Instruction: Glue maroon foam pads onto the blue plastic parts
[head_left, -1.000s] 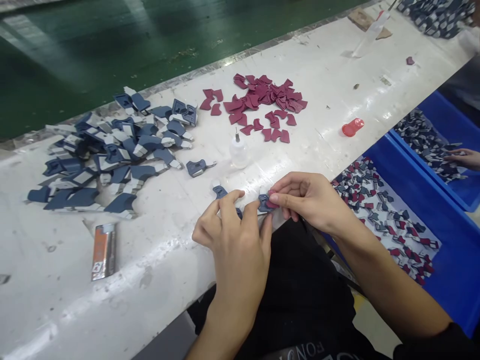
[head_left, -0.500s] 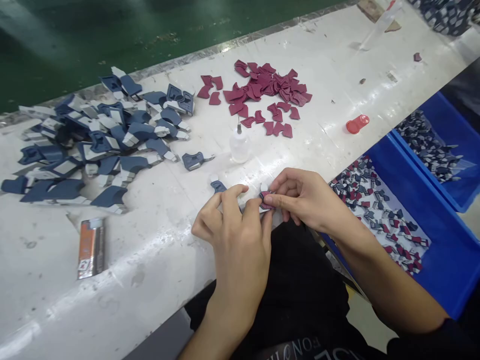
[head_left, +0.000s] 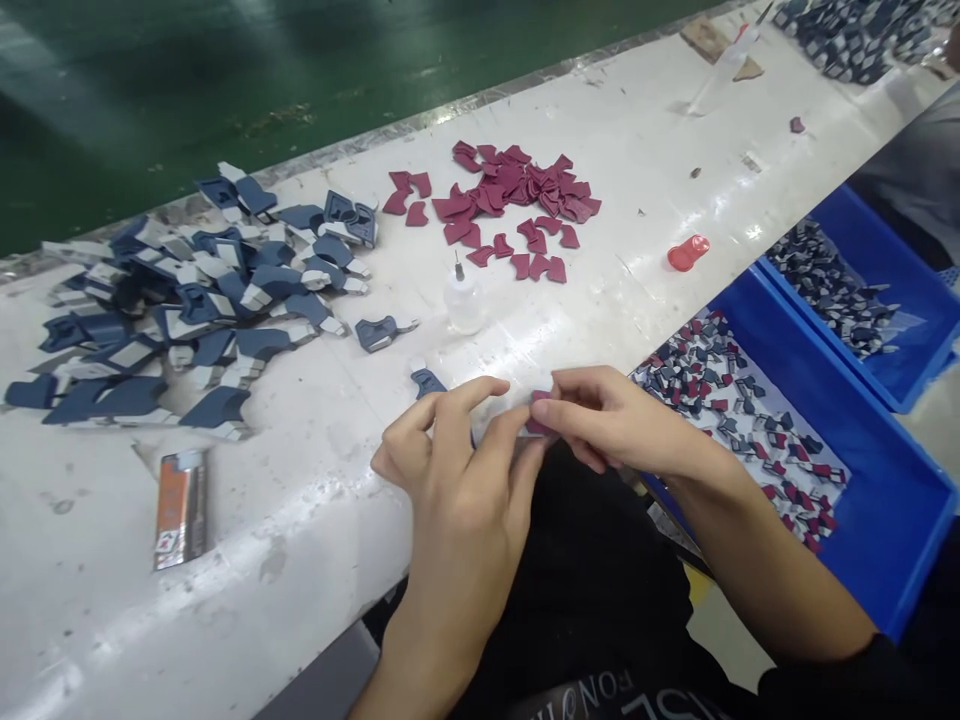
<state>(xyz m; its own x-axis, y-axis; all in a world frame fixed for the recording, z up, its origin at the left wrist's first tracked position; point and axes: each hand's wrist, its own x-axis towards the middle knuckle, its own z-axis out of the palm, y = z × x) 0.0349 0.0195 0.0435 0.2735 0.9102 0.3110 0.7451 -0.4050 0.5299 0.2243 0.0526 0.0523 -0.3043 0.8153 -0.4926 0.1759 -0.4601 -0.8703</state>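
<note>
My left hand (head_left: 461,475) pinches a small plastic part, mostly hidden, between thumb and index finger near the table's front edge. A pale edge of that part shows under a maroon piece (head_left: 540,397). The thumb and fingers of my right hand (head_left: 611,420) are closed on this maroon piece, pressed against the part. Just beyond my left hand lies a blue-and-white plastic part (head_left: 427,381), with another (head_left: 376,333) farther off. A small clear bottle with a needle tip (head_left: 463,300) stands upright past both hands.
A heap of blue-and-white parts (head_left: 202,290) spreads at the left, and maroon pieces (head_left: 517,185) lie in the middle. An orange-and-silver packet (head_left: 180,508) is nearby. A red cap (head_left: 688,253) lies toward the right edge. Blue bins (head_left: 892,530) of parts stand beside the table.
The view has shifted slightly, so the table contents appear moved. My hands stay together, and the right fingers now cover more of the maroon piece and the part beneath.
</note>
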